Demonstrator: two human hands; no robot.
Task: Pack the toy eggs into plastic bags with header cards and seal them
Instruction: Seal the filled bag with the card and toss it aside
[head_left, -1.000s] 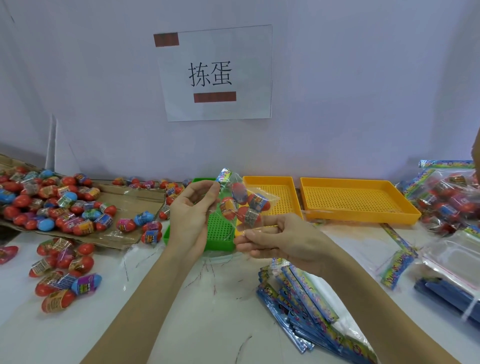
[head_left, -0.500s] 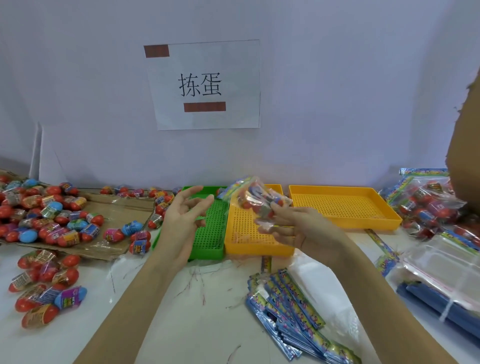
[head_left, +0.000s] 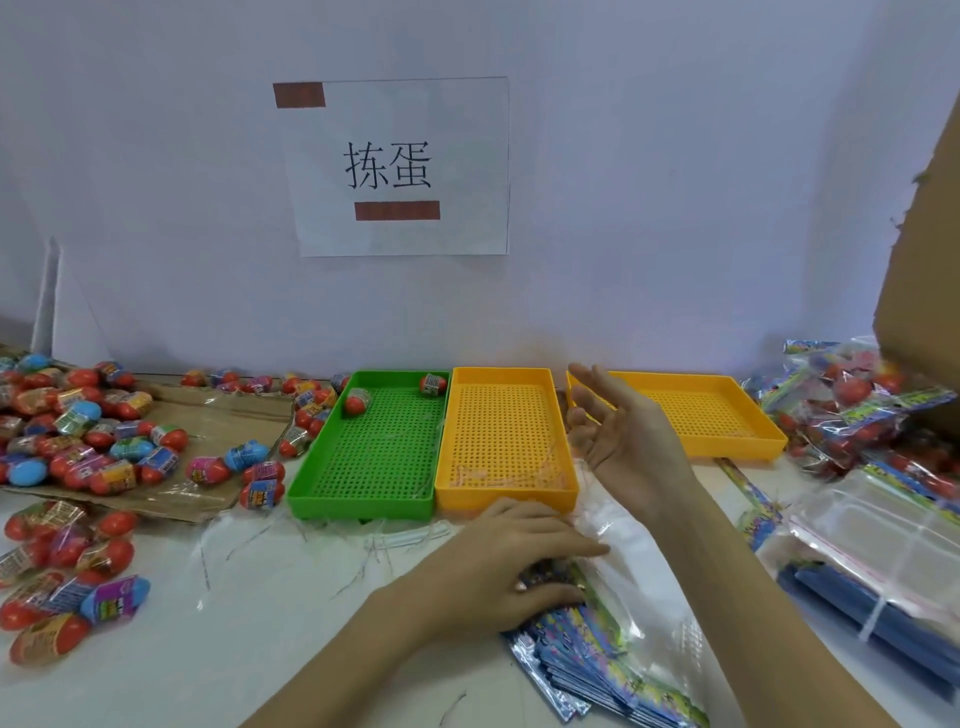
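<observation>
With the right hand (head_left: 621, 441) raised open and empty, the left hand (head_left: 511, 564) is laid with loosely curled fingers on the near stack of header cards (head_left: 597, 654), where a single card should be peeled off cleanly, while the toy eggs (head_left: 93, 426) are heaped far left on the tabletop (head_left: 270, 623).

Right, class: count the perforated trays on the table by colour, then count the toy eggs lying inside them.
Green trays: 1
Yellow trays: 2, one beside the green, one further right
Total trays: 3
Eggs in trays: 2, both in the green tray
</observation>
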